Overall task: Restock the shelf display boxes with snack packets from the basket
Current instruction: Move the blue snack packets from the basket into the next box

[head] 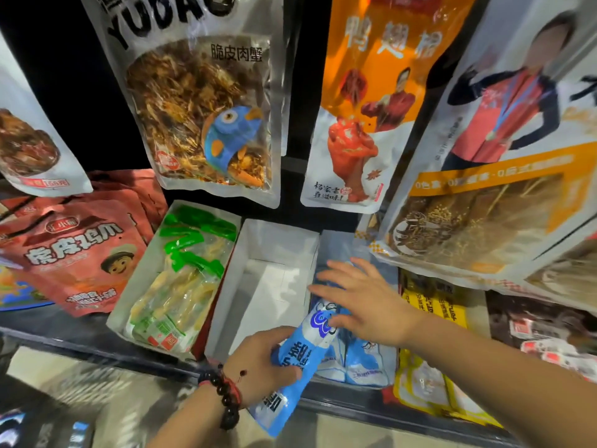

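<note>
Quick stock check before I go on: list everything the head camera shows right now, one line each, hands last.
Empty white cardboard display box: one, white, shelf centre.
White display box of green-topped clear packets: one, left of the empty box.
Blue-and-white snack packets in a box: several, right of the empty box.
Blue-and-white snack packet in hand: one, over the shelf edge.
Red pouches with a cartoon face: several, far left.
Yellow packets: several, lower right.
Hanging pouches: at least four, clear, orange and white, above the boxes.
Left hand: beaded bracelet on wrist, gripping the held packet.
Right hand: fingers spread over the boxed blue packets.
</note>
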A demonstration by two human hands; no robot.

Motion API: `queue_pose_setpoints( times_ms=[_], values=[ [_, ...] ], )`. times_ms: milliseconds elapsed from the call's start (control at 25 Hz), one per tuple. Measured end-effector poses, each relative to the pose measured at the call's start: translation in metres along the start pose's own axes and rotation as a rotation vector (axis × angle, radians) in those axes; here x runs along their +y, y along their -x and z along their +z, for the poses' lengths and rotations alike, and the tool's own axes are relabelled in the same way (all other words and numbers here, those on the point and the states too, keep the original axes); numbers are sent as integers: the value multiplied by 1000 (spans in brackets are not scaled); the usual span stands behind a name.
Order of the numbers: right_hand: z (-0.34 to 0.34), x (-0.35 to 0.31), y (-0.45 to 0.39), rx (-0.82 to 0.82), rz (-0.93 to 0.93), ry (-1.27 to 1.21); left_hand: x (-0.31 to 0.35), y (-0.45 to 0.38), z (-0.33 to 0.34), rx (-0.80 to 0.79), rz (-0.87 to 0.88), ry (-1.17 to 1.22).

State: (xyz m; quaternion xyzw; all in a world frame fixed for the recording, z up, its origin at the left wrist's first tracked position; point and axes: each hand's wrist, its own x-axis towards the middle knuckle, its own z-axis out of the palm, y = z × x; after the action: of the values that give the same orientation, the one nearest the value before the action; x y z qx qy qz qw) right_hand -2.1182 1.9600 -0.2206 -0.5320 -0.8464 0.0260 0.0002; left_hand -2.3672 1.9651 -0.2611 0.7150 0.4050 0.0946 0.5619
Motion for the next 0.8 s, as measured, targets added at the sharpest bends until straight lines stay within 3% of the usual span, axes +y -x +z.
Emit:
queue_pose_setpoints(
  times_ms=[80,200,240,320,400,480,560,640,800],
  values=[
    [-15,2,3,-221,-58,-9,9,-12,-12,-124,33,-229],
    [-22,4,23,-252,59,-68,37,-27,-29,-230,52,-471],
    [-18,4,34,-241,162,-75,45,-31,-37,-152,25,-389],
    [2,3,58,-169,463,-229,53,-41,-55,170,-14,-66],
    [25,-2,78,34,798,-539,46,-50,-62,373,-91,217],
    [44,-6,85,290,1084,-710,25,-56,-46,338,-215,320],
    [59,-11,80,443,1248,-761,7,-60,-18,236,-309,286],
    [69,-21,67,458,1269,-794,-2,-62,11,172,-342,253],
    [87,-24,38,294,1247,-698,-3,-68,52,137,-367,249]
  ],
)
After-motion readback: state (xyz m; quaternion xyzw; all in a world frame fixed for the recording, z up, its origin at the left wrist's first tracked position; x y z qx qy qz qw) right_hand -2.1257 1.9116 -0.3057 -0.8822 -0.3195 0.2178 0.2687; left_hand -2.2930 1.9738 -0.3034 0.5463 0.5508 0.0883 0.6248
